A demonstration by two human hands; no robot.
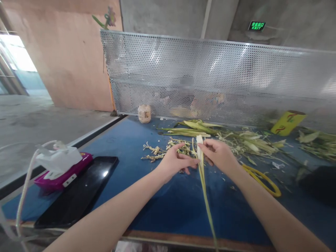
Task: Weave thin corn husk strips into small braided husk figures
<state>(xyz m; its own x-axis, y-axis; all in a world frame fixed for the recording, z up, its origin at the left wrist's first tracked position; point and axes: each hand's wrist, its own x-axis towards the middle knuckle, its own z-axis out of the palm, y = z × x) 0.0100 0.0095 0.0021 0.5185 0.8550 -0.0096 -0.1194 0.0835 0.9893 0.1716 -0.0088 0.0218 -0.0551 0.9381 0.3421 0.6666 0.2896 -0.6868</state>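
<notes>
A long pale green leaf strip (206, 199) runs from between my hands down to the near table edge. My left hand (174, 161) pinches it at its upper part, fingers closed around the strip. My right hand (219, 154) grips the folded top end of the same strip from the right, fingers curled. Just beyond my hands lie several small woven leaf pieces (157, 152) on the blue table (162, 206).
A heap of green leaves (236, 138) spreads across the back of the table. Yellow scissors (262, 178) lie right of my right wrist. A black tablet (78, 192) and a pink box (61, 173) sit at left. A perforated metal screen (210, 80) stands behind, with a yellow tube (287, 122) and a small jar (144, 113).
</notes>
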